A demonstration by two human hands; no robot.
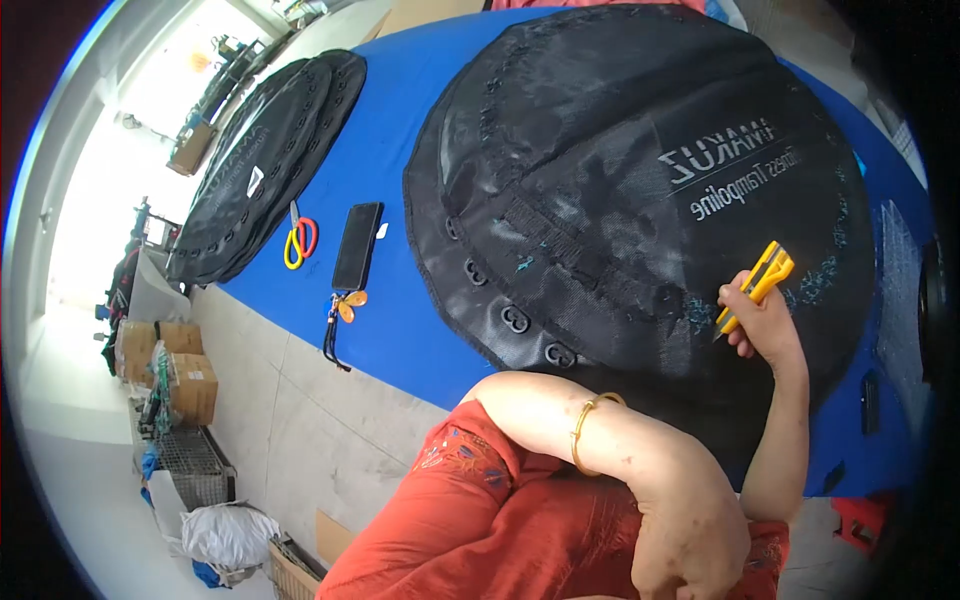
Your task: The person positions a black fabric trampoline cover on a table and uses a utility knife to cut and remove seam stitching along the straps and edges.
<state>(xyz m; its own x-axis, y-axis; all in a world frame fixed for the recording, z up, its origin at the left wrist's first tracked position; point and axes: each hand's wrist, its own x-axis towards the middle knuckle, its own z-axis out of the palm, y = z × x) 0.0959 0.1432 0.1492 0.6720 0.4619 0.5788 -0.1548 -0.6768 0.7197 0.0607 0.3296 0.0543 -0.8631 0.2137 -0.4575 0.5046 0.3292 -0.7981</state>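
Observation:
My right hand [762, 318] is closed around a yellow utility knife [768, 268], its tip pointing down over a round black trampoline mat [600, 130]. Pale lettering runs across the mat, and black rings line its near-left edge. Tufts of teal thread [815, 285] lie on the mat around the knife. My left hand [690, 540], with a gold bangle on its wrist, is bent down in front of my red clothing. Its fingers curl at the bottom of the view, where anything they hold is hidden.
The blue table [400, 330] bears a stack of black mats [265, 165], scissors [299, 238] with red and yellow handles, and a phone [357, 247] with a charm strap. Cardboard boxes [190, 385] and a wire crate [195, 465] stand on the left floor. A red stool [858, 522] is at lower right.

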